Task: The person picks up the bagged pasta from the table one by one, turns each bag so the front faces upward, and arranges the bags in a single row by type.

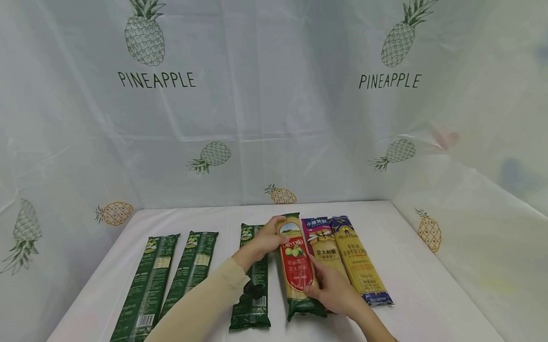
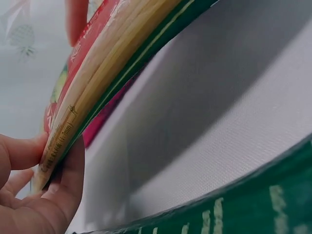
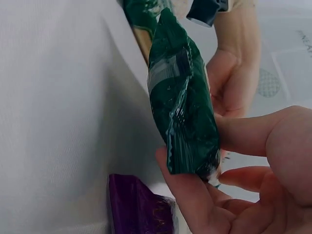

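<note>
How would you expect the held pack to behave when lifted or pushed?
The held pack is probably fairly stiff: it looks straight between left hand and right hand. Its shiny wrapper may be slippery, and its flattish shape should resist rolling.

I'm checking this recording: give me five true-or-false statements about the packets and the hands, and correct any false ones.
1. The left hand and the right hand both hold the red-labelled packet. True.
2. The left hand has the packet's near end. False: it holds the far end; the right hand has the near end.
3. Three dark green packets lie to the left. True.
4. A purple-topped packet lies beside a blue-and-yellow packet. True.
5. The blue-and-yellow packet is left of the purple-topped packet. False: it is on the right.
</note>
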The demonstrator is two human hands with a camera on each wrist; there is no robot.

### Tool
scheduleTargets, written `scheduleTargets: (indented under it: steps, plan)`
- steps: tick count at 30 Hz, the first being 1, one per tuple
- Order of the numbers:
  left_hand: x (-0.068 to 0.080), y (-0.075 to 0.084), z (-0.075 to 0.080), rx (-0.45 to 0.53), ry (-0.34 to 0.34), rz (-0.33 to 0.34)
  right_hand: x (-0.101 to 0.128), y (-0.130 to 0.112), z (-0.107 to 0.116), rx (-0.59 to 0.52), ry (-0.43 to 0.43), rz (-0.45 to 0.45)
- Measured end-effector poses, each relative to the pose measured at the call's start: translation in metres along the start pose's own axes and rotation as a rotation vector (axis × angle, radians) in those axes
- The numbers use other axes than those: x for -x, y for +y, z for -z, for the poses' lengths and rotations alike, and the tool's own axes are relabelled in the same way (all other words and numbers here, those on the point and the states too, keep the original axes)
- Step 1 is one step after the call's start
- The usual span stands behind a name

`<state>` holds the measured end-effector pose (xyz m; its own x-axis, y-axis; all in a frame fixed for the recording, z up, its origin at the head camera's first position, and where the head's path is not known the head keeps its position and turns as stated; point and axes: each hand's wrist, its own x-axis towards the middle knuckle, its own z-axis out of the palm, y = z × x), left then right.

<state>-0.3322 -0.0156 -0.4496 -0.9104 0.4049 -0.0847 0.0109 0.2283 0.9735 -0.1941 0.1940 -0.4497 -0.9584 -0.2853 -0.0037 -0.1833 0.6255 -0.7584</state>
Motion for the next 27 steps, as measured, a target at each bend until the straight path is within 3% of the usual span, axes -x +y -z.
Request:
scheduleTargets:
  steps: [8, 15, 19, 24, 27]
  plan:
    - [-0.017, -0.011, -0.007, -0.097, 0.052, 0.042, -0.011, 0.004, -0.009, 0.132, 0.11, -0.067]
    - [-0.023, -0.019, -0.012, -0.195, 0.043, 0.04, -0.014, 0.005, -0.014, 0.186, 0.148, -0.115]
    - [-0.024, -0.018, -0.013, -0.324, 0.05, 0.012, -0.015, 0.005, -0.014, 0.199, 0.171, -0.125]
    - [-0.025, -0.011, -0.016, -0.572, 0.074, -0.035, -0.013, 0.004, -0.019, 0.279, 0.223, -0.099]
    - [-0.029, -0.012, -0.016, -0.64, 0.083, -0.066, -0.012, 0.002, -0.021, 0.313, 0.252, -0.081]
